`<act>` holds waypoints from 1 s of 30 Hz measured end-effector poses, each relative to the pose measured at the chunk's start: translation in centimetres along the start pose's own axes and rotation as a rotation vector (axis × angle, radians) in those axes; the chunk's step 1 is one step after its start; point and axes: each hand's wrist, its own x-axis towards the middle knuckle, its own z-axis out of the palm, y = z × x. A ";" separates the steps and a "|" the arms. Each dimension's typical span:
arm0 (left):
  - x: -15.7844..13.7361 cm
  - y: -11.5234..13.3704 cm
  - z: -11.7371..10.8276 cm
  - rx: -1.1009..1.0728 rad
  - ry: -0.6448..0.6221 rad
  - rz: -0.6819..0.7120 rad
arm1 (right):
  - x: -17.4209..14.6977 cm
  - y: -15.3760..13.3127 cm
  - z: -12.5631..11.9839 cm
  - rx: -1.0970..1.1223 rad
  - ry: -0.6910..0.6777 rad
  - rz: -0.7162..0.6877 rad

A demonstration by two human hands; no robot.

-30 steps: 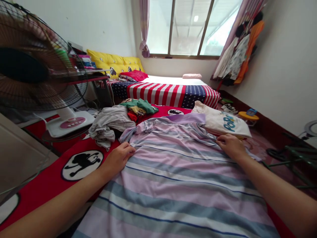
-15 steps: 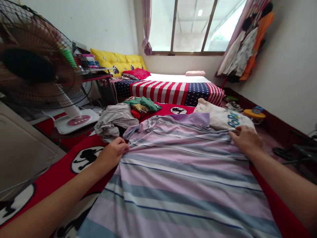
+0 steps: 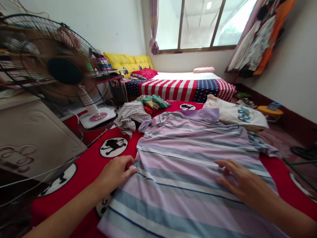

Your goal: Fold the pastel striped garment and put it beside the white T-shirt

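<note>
1. Head view, the only one I have. Striped shirt (image 3: 193, 165) lies spread flat on the red blanket (image 3: 84, 165), collar end away from me; its near hem runs out of the bottom edge.
2. Left hand (image 3: 116, 173) at the shirt's left edge, fingers curled. I cannot tell whether cloth is pinched, as the fingertips are tucked under.
3. Right hand (image 3: 241, 181) lies on the shirt's right half, fingers spread apart and flat, nothing gripped. Forearm is cut off at the lower right corner.
4. The shirt's right sleeve (image 3: 262, 145) is rumpled near the blanket's edge; its left sleeve is bunched near the grey garment (image 3: 130, 115).
5. Beyond: green garment (image 3: 155, 100) on a small heap, contents below hard to make out. White printed shirt (image 3: 237, 114) folded just beside the striped shirt's collar.
6. Standing fan (image 3: 59, 71) at left, blades blurred. Bed with flag-pattern cover (image 3: 183, 89) under the window. Hanging clothes (image 3: 262, 36) cut off at the top right.
</note>
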 end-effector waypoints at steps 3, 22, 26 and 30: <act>-0.7 -0.9 0.7 -0.141 -0.041 0.016 | 0.5 0.2 -0.4 -0.040 -0.148 0.068; -4.0 -1.7 1.3 -0.469 -0.126 -0.079 | 27.4 -16.9 8.8 0.007 -0.101 -0.128; -4.9 -1.9 1.5 -0.497 -0.097 -0.105 | 30.3 -18.0 9.7 0.020 -0.117 -0.060; -5.5 -1.9 1.8 -0.575 -0.041 -0.063 | 32.8 -17.4 7.2 0.173 -0.004 0.039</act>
